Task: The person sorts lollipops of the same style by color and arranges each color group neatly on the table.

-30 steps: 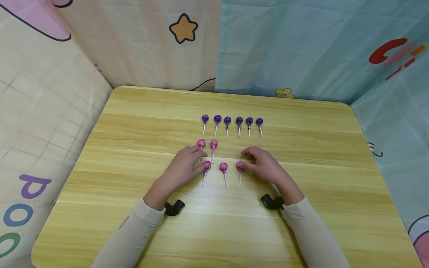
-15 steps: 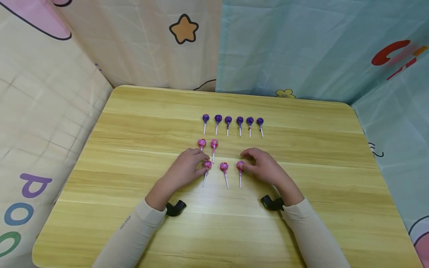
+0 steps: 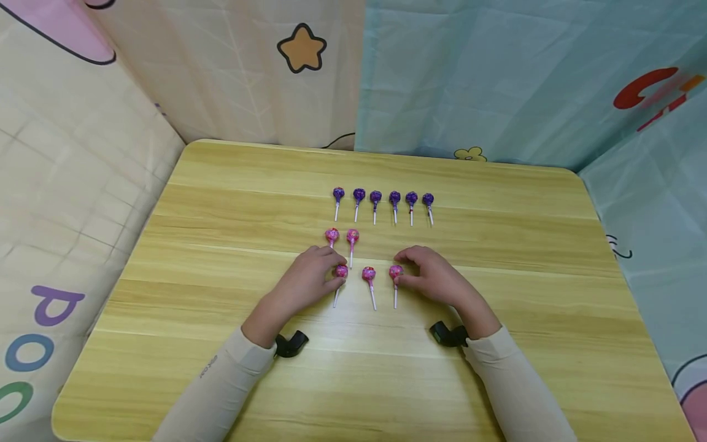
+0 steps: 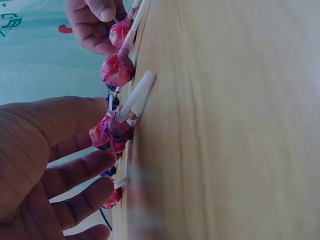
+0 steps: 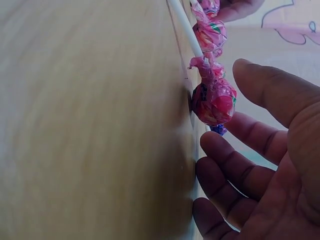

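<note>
A pink-wrapped lollipop (image 3: 341, 271) lies at the left of the front row, its white stick toward the person. My left hand (image 3: 304, 276) is around its head with loosely bent fingers; in the left wrist view the thumb is close to the wrapper, contact unclear. Another pink lollipop (image 3: 369, 274) lies in the middle of that row. At its right end is a third pink lollipop (image 5: 215, 102), between the thumb and fingers of my right hand (image 3: 433, 274). A gap shows between that thumb and the wrapper in the right wrist view.
Two more pink lollipops (image 3: 353, 236) lie behind the left hand, one stick partly hidden by it. Farther back runs a row of several purple lollipops (image 3: 394, 197). All lie on a wooden table (image 3: 513, 245), with printed curtains (image 3: 469, 73) behind and beside it.
My left hand has shifted slightly to the right, closer around the left front lollipop. The right hand stays nearly in place, and the lollipops look unmoved.
</note>
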A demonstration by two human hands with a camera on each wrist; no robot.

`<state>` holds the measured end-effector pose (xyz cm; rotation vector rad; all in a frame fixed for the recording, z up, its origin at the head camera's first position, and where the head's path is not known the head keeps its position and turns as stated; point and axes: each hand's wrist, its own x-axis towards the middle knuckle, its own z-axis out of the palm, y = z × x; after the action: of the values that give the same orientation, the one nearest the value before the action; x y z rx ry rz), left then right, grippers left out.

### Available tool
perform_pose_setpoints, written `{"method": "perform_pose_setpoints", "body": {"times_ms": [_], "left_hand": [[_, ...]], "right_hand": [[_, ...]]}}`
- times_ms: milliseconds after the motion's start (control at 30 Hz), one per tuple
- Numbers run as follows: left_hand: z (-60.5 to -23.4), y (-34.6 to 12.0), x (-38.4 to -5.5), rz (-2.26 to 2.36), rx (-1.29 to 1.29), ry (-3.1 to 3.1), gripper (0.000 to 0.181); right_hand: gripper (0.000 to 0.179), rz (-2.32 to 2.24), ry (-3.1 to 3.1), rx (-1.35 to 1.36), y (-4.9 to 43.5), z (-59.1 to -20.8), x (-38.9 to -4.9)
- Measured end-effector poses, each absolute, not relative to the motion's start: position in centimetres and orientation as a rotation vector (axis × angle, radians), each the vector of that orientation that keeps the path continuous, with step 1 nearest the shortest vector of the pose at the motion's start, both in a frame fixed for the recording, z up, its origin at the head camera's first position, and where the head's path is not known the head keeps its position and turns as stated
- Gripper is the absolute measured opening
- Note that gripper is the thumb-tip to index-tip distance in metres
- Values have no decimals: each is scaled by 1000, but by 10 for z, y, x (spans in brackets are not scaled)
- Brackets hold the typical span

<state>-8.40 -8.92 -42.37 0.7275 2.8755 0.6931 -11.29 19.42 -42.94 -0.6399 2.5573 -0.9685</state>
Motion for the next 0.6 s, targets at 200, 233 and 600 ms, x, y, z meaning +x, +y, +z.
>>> {"method": "perform_pose_setpoints", "body": {"times_ms": [200,233,600], "left_hand": [[-425,-91,-86,684,710,2869,30],[-425,-91,-86,685,709,2867,31],[-424,-91,-90,705,714,2853,31]], "right_hand": [[33,-925,2561,-664,193,-427,-114],[34,-912,2563,-669,192,-427,-114],[32,-886,2584,-714,190,-427,-114]]}}
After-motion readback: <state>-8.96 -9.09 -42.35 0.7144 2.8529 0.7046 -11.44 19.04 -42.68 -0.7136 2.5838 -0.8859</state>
